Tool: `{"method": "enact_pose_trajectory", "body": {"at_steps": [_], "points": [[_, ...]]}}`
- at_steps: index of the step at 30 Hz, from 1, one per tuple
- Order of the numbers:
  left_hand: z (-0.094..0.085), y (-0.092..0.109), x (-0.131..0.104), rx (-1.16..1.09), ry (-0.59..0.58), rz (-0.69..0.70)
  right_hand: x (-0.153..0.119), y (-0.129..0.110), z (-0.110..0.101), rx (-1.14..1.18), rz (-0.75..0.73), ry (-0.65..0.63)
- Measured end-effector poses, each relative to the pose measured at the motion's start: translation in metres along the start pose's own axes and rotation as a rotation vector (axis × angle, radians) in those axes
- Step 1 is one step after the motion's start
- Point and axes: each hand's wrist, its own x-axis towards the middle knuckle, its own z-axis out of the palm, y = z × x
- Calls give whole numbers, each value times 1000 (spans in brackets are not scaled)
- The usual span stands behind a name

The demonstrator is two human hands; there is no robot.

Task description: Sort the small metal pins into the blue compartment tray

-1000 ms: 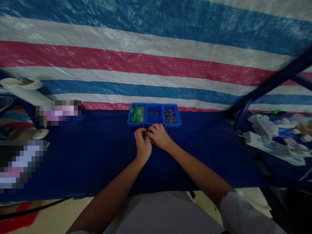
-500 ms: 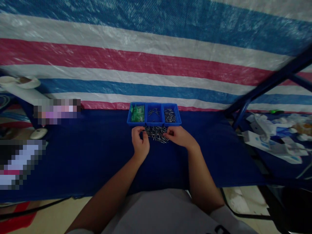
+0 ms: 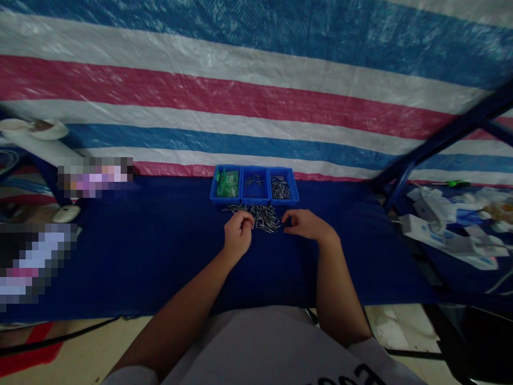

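A loose pile of thin metal pieces, like screws or nails, lies on the blue cloth. My left hand is at the pile's near left side, thumb and fingers drawn together; anything between the fingertips is too small to make out. At the right edge of the pile is my right hand, thumb and forefinger apart, with nothing visible between them. Just behind the pile stand three joined blue bins: the left bin holds green packets, the middle bin a few metal pieces, the right bin many more.
A blue cloth covers the table. Behind it hangs a striped tarpaulin. Blue metal bars slant up at the right, beside a white box and plastic bags. At the left are a white mouse-like object and blurred-out items.
My right hand has drawn back to the right, off the pile, and its fingers have parted. My left hand has moved slightly right and its fingers have closed together. The view has shifted slightly.
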Motion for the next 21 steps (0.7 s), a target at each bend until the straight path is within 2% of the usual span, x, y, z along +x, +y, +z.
{"method": "enact_pose_trajectory", "body": {"at_steps": [13, 21], "points": [[-2, 2, 0, 34, -72, 98, 5, -8, 10, 39, -23, -25], [-2, 2, 1, 36, -82, 84, 7, -14, 10, -26, -76, 0]]}}
